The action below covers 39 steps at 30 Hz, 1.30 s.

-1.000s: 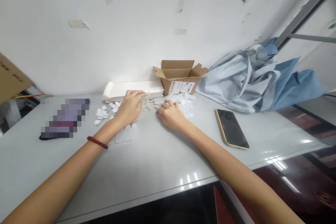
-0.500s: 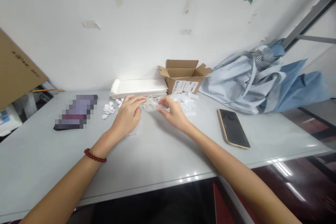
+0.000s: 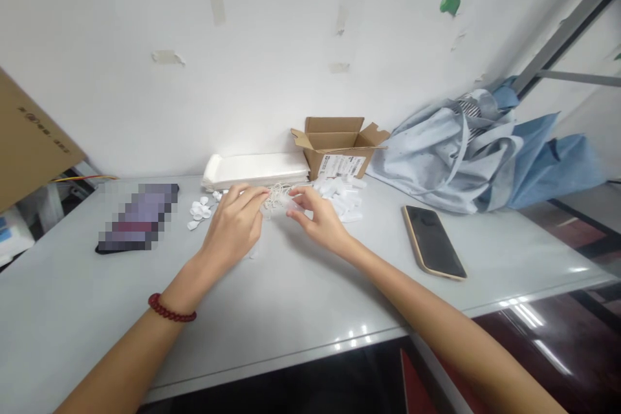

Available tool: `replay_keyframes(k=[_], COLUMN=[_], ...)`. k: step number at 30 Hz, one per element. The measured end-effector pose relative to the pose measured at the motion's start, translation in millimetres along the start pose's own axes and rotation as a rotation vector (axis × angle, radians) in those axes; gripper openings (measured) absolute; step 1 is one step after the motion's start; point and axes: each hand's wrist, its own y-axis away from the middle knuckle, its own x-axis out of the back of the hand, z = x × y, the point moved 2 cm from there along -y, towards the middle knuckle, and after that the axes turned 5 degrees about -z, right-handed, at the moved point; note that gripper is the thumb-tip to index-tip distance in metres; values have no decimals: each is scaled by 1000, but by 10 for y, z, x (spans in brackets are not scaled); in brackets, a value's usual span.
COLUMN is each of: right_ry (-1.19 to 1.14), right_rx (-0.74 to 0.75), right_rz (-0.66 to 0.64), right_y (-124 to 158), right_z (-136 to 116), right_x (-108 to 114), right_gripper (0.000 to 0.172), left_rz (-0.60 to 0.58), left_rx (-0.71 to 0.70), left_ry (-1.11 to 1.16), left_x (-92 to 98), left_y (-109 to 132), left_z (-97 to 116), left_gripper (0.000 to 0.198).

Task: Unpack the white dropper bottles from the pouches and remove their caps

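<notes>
My left hand [image 3: 237,218] is closed, its fingertips pinched at the left edge of a tangle of thin white strings [image 3: 278,196]; strands show beside them. Facing it across the tangle, my right hand [image 3: 319,218] has its thumb and fingers curled around a small clear plastic piece [image 3: 294,204], whose exact shape is hard to make out. Just behind the right hand lies a heap of translucent white plastic pieces [image 3: 345,197]. Small white pieces [image 3: 200,209] are scattered left of the left hand. Another clear piece [image 3: 253,250] lies partly hidden below the left hand.
Behind the tangle, a stack of long white sleeves [image 3: 257,168] lies against the wall, beside an open cardboard box [image 3: 337,154]. A phone [image 3: 434,242] rests at right, a blurred-out dark object [image 3: 140,217] at left. Blue fabric bags [image 3: 436,155] fill the back right corner of the table [image 3: 291,310].
The camera view has tilted slightly upward. My right thumb and fingers have spread a little around the clear piece, and my left fingertips have moved closer to the strings.
</notes>
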Motion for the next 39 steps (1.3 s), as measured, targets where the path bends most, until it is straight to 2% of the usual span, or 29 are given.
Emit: replay_keyframes(k=[5,13,22,33,36,39], right_ry=[-5,56,53,29,31,40], right_rx=[7,20,13,-2,2,2], right_rz=[-6,-39,-57,-11,6,22], right_y=[7,14,32,25,29,38], right_z=[13,-12,-58,-18,-11,-22], right_x=[-11,-14,-13,-24,-37,-46], right_gripper=[26,37,32,27,26,24], left_rz=[-43,-29,-35,2,43,137], left_rx=[-38,-42,-45,9,42,120], left_ry=[-76,-17,43,52,37,24], left_x=[5,12,-14,-15,2,49], left_y=[5,-4,2,16,9,1], left_z=[14,84,112,109,115,117], left_gripper=[36,34,33,32,31,26])
